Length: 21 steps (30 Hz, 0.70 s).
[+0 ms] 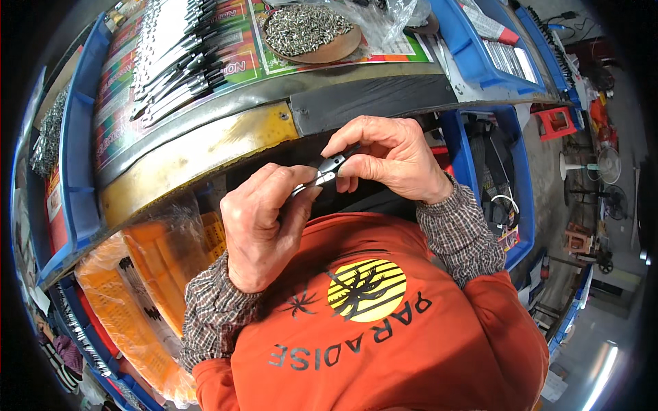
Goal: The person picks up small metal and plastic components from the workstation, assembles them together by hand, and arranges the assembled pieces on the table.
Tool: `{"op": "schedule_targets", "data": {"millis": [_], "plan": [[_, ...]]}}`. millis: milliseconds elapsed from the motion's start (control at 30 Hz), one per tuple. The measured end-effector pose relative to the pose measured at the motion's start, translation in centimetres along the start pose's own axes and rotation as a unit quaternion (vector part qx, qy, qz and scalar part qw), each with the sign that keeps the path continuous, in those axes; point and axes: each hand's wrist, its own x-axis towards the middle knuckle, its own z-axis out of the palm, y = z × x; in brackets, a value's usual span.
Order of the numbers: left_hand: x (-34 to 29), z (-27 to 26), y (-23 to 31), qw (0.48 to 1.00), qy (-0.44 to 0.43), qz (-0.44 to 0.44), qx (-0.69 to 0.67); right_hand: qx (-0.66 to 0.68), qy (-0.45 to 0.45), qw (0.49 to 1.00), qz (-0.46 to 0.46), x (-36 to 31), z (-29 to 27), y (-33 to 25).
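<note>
A: What sits at the far left?

B: A blue bin [72,164] along the tabletop [205,147] edge, and below it orange crates [147,274] wrapped in clear plastic. How many crates I cannot tell.

A: And on the tabletop?

B: A row of shiny metal blades [175,55] laid side by side on a bright printed sheet [240,41] of red, green and yellow; too many to count. Further right, one round wooden dish [312,34] heaped with small metal pins, and a clear bag [384,17] just behind it.

A: The hands?

B: The left hand [257,229] is closed around one end of a small metal tool [325,170], held in front of the chest, just below the tabletop edge. The right hand [387,157] pinches the tool's other end, its grip narrow, thumb and fingertips on it.

A: To the right?

B: Another blue bin [510,185] holding dark parts and a white cable; a red stool [556,122] on the floor beyond.
</note>
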Motion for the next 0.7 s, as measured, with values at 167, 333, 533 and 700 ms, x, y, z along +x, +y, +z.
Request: {"op": "schedule_targets", "data": {"millis": [167, 333, 533, 700], "plan": [[-0.2, 0.2, -0.3, 1.000, -0.010, 0.004, 0.007, -0.040, -0.022, 0.999, -0.024, 0.1, 0.0, 0.4], [-0.8, 0.6, -0.8, 1.000, -0.017, 0.006, -0.002, -0.059, -0.047, 0.996, -0.037, 0.2, -0.1, 0.9], [-1.4, 0.9, -1.0, 1.000, -0.013, 0.008, -0.008, -0.109, -0.091, 0.987, -0.076, 0.1, -0.1, 1.3], [-1.5, 1.3, -1.4, 1.000, -0.008, 0.026, 0.002, -0.083, -0.030, 0.996, -0.031, -0.8, 0.6, 1.9]]}}
